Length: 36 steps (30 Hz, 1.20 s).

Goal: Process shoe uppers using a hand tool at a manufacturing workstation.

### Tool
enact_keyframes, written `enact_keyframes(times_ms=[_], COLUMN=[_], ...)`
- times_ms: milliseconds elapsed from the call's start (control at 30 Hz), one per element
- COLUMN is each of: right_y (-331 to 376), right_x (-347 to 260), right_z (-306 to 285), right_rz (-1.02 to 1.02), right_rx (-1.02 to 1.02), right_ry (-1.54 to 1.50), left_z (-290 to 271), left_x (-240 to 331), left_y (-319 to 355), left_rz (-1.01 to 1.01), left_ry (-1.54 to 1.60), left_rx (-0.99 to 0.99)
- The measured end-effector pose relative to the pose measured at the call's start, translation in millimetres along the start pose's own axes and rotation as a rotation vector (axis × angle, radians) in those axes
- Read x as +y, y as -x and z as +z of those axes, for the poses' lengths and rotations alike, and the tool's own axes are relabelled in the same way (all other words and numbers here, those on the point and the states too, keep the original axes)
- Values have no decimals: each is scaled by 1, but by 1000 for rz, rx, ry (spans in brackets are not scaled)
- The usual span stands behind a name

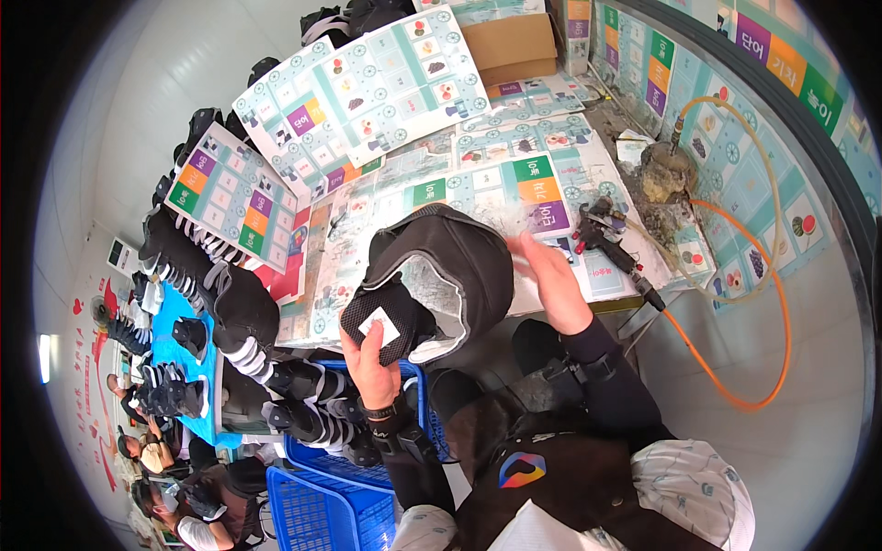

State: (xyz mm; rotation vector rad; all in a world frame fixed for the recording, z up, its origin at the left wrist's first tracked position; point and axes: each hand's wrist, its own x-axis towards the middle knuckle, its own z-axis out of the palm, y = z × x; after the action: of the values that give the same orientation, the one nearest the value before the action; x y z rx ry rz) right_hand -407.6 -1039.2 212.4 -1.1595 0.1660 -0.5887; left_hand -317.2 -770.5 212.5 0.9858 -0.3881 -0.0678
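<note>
A black shoe upper (484, 255), large and near, hangs over the table's front edge with its pale-lined opening toward me. Its mesh tongue (404, 323) bears a small white label. My left hand (374, 367) is closed on that tongue, the thumb lying over the label and the other fingers partly hidden behind it. Beside the upper's right side is my right hand (558, 289), its fingers stretched out. Whether its fingertips touch the black fabric I cannot tell. The underside of the upper is out of sight.
Printed sheets cover the worktable (354, 220). A spray gun (606, 241) with an orange hose (788, 312) lies at the right, below a crusted pot (666, 173). Leftward are rows of black shoe parts (241, 308) and blue baskets (317, 510). People (207, 505) sit farther left.
</note>
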Motion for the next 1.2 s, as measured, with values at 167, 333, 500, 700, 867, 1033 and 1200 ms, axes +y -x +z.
enact_keyframes(times_ms=[167,333,500,700,867,1033,1200], right_y=[-34,-66,-31,-66,-66,5,22], right_x=[-33,-4,3,38,15,-25,-8], right_z=[19,-21,-120,-156,-162,-109,-82], right_rz=[-248,-228,-12,-49,-110,229,212], right_rx=[-153,91,281,176,415,23,23], right_ry=[571,1020,1647,1840,1504,143,68], left_z=[0,-4,12,42,72,71,75], left_x=[10,18,45,-20,-79,-82,-79], left_y=[8,-3,-49,-125,-150,-154,-149], left_rz=[-20,-64,-295,-400,-438,-359,-331], left_ry=[-47,-161,-213,-293,-706,-840,-817], left_rx=[-96,23,30,-133,-89,-159,-139])
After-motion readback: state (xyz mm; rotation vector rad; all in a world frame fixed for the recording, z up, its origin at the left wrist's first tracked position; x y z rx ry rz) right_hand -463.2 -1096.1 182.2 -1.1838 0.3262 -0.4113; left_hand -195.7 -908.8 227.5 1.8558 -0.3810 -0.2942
